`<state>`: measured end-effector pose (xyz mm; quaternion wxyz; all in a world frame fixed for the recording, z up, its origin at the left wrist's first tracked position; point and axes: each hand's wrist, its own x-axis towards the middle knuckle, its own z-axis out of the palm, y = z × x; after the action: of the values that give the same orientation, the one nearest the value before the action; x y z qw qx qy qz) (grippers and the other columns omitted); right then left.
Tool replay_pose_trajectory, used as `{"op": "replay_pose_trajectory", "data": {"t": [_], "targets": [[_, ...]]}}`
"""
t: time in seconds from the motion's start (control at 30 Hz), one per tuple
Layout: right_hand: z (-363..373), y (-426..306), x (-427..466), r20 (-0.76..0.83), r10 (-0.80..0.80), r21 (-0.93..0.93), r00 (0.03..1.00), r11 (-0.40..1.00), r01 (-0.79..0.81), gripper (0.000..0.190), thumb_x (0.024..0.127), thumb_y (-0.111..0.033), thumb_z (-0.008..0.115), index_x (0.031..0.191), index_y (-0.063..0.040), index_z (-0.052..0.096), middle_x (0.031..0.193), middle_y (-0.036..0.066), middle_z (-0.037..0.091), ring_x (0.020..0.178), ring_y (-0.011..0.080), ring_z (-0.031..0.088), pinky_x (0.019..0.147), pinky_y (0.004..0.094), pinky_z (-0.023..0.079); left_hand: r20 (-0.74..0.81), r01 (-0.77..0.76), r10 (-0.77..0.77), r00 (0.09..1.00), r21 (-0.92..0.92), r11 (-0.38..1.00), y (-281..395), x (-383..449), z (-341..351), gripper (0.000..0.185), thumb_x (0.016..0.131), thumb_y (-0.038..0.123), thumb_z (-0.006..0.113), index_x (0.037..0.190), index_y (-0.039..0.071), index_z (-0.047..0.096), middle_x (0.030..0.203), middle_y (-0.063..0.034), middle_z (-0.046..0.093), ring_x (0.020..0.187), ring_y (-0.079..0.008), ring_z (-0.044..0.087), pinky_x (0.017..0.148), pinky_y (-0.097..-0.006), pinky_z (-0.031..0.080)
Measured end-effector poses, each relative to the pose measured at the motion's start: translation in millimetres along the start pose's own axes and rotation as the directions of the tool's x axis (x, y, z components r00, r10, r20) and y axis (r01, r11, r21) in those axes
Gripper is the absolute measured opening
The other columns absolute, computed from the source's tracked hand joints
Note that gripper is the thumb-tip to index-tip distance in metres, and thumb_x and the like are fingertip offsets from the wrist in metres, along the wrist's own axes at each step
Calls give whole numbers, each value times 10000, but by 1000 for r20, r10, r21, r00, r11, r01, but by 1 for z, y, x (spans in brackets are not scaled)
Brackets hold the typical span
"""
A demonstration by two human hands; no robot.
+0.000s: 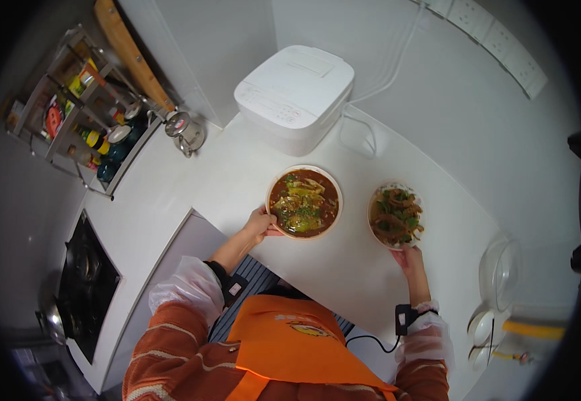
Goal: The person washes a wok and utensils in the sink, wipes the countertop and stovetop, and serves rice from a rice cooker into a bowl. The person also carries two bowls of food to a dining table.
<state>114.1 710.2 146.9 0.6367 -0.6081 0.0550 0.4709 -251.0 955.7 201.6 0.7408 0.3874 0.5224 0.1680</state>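
Observation:
My left hand [262,224] grips the rim of a round bowl [341,200] at its lower left, thumb on the edge and fingers beneath. Brown sauce fills that bowl, with pale green vegetable pieces [300,206] topped with chopped herbs. To the right, my right hand [409,258] holds the near edge of a smaller patterned plate [385,185]. Brown strips of food with green leaves [396,216] are heaped on it. Both dishes are level, at or just above the white countertop [340,280]; whether they touch it I cannot tell.
A white rice cooker [294,95] stands at the back corner, its cable [370,131] beside it. Leftward are a metal-lidded glass jug [185,131], a seasoning rack [82,118] and a black gas hob [87,285]. A clear glass bowl [506,273] and white bowls [481,328] sit at right.

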Motion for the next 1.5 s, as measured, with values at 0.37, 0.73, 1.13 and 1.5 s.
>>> {"op": "replay_pose_trajectory", "data": {"t": [0.37,0.73,1.13,1.5], "targets": [[8,-46,1,175,-133,-318,975,930,184,444,885,-72,478,1316,-44,377,1231,120,484,1047,237,551,815,372,520,-191,-81,20,981,-317,945,-17,-66,16,361,784,-97,432,1137,-31,467,932,-166,619,768,-286,674,674,-404,602],[84,-127,38,435,110,-422,894,902,95,466,833,-32,528,1283,-29,407,1180,96,525,1007,204,561,762,343,515,-465,-268,40,884,-436,859,27,-121,52,428,773,-88,472,1196,-29,477,1013,-153,611,802,-244,668,674,-371,603],[339,-117,174,680,420,-653,601,720,236,511,795,-25,525,1293,-31,407,1183,130,543,1013,249,587,777,362,534,-820,-544,-187,541,-510,666,36,-135,0,434,776,-79,460,1210,-82,446,994,-205,616,809,-272,676,671,-355,607],[539,36,-4,584,771,-790,255,468,396,401,821,34,487,1220,13,457,1087,109,588,923,195,605,787,318,518,-872,-755,-460,166,-413,510,-54,-282,-55,365,771,-75,453,1133,-42,489,939,-164,639,750,-249,682,652,-369,605]]}}
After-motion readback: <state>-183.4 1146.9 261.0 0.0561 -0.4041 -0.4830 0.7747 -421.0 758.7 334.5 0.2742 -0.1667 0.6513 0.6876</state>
